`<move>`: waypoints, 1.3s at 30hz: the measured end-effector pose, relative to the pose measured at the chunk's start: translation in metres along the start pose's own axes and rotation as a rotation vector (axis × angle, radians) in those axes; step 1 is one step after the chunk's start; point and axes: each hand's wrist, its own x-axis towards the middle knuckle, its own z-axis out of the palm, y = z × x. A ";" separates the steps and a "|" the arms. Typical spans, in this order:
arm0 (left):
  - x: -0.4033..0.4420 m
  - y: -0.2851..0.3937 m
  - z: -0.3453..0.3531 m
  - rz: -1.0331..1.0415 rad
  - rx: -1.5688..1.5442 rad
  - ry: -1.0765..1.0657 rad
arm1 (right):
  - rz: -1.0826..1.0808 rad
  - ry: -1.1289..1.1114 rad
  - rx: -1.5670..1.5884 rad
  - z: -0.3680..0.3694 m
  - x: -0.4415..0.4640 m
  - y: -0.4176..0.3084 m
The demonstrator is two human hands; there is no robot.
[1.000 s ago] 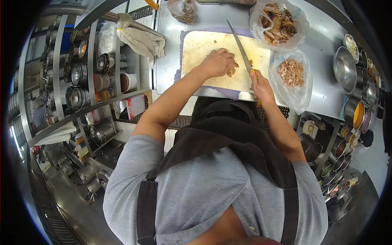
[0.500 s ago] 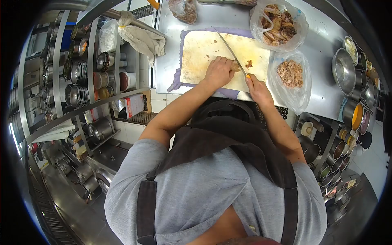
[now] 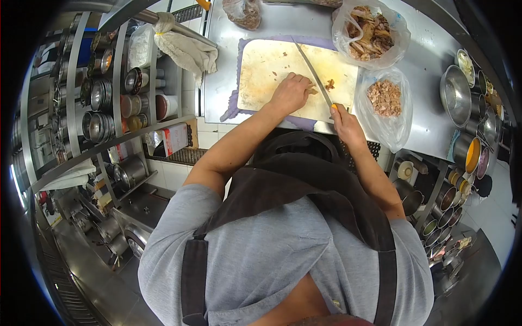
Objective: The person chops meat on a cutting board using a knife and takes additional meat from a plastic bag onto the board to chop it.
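Observation:
My left hand (image 3: 292,94) is curled and pressed down on a brownish piece of meat (image 3: 312,90), most of it hidden under the fingers. My right hand (image 3: 347,127) is wrapped round the yellow handle of a long knife (image 3: 315,75). The blade points away over the white cutting board (image 3: 261,70), to the right of the meat. Small chopped bits (image 3: 329,84) lie just right of the blade. Under the board, a purple cloth (image 3: 234,106) shows along its edges.
On the steel table (image 3: 427,60), right of the board, sit an open plastic bag of larger cooked meat pieces (image 3: 372,35) and another of diced meat (image 3: 384,98). A third bag (image 3: 243,13) lies at the back. Metal bowls (image 3: 457,95) stand far right; shelves with a draped towel (image 3: 182,49) are left.
The knife and my right hand have shifted slightly right, widening the space between blade and meat. My left hand stays on the meat. The whole view has moved a little.

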 end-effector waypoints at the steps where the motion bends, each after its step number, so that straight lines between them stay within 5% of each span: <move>1: -0.001 0.001 -0.001 -0.015 -0.004 0.003 | -0.009 0.006 0.013 0.000 -0.001 0.000; 30: -0.005 0.013 -0.012 -0.038 0.011 -0.001 | -0.089 0.020 -0.027 0.011 0.023 -0.016; 36: 0.000 0.011 -0.022 -0.185 -0.088 -0.064 | -0.111 -0.016 -0.019 -0.004 0.003 -0.016; 39: -0.004 0.003 -0.012 -0.083 -0.059 -0.063 | -0.104 -0.053 -0.050 0.000 0.004 -0.014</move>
